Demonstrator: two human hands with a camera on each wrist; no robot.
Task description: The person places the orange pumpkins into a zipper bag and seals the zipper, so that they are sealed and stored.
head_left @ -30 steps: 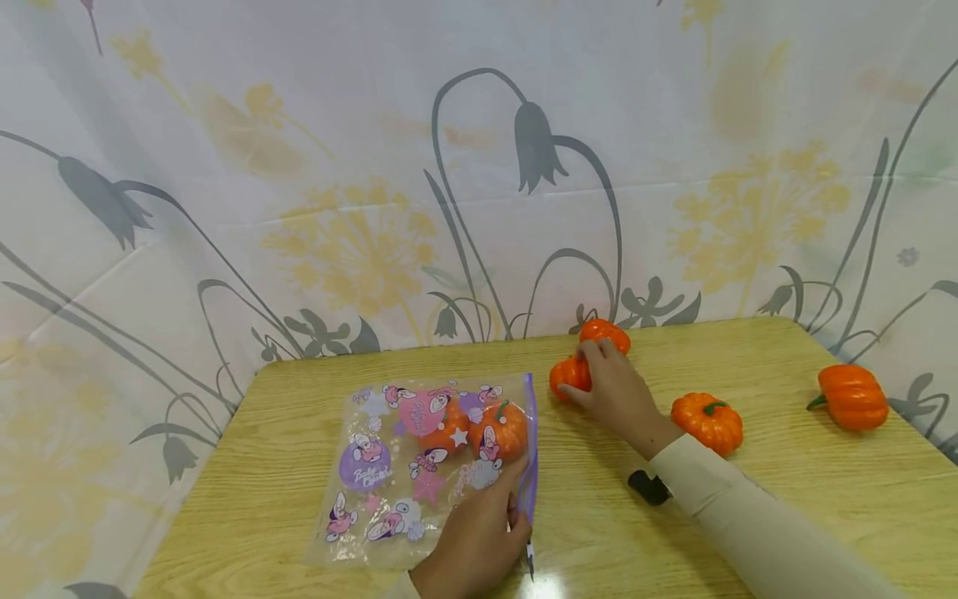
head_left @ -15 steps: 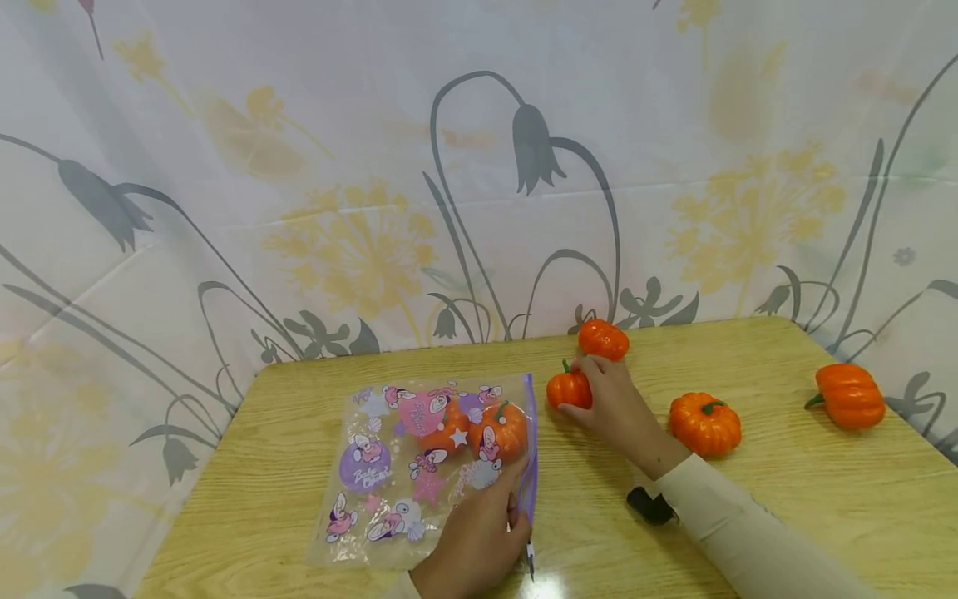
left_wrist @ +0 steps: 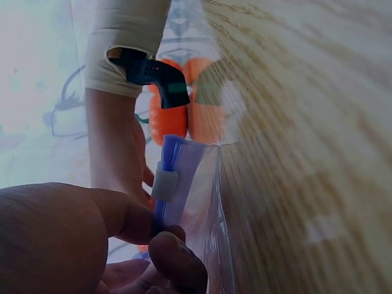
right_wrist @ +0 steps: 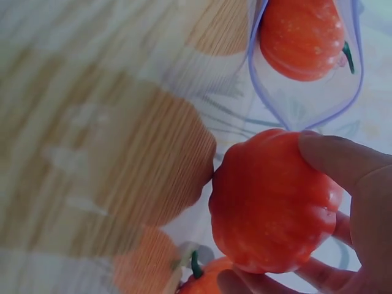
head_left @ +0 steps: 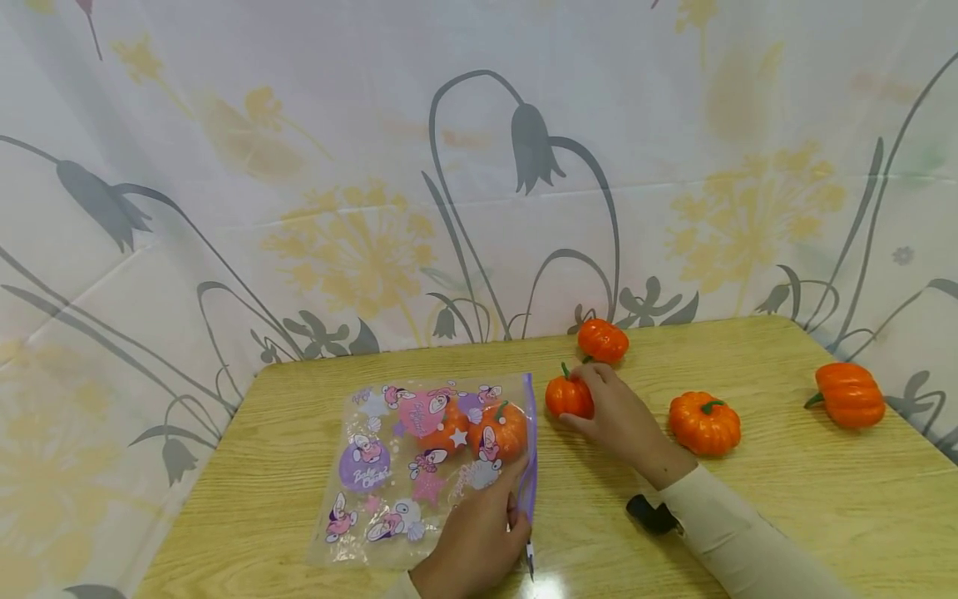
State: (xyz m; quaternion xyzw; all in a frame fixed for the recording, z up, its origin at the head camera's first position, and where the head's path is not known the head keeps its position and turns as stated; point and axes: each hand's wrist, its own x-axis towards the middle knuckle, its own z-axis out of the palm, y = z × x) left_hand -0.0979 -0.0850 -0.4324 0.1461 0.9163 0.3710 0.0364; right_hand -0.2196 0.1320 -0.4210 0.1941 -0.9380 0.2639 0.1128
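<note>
A clear zip bag point(head_left: 359, 516) with pink and purple cartoon prints lies on the table, its purple-edged mouth facing right. Inside are two orange pumpkins point(head_left: 500, 433), seen through the plastic. My left hand point(head_left: 479, 532) pinches the near end of the bag's mouth; in the left wrist view, thumb and finger hold the purple edge just beside a white slider point(left_wrist: 165, 185). My right hand point(head_left: 617, 416) grips a small orange pumpkin point(head_left: 566, 398) with a green stem, just right of the mouth. In the right wrist view, the purple rim point(right_wrist: 260, 92) stands parted close to the held pumpkin point(right_wrist: 272, 202).
One pumpkin point(head_left: 603, 341) sits behind my right hand near the table's back edge. Another pumpkin point(head_left: 705, 424) stands right of my forearm, and a further pumpkin point(head_left: 850, 396) is at the far right. A patterned cloth point(head_left: 479, 208) hangs behind the wooden table point(head_left: 247, 466).
My right hand has drawn the small pumpkin slightly left and nearer, apart from the one behind it. My left hand and the bag have stayed in place.
</note>
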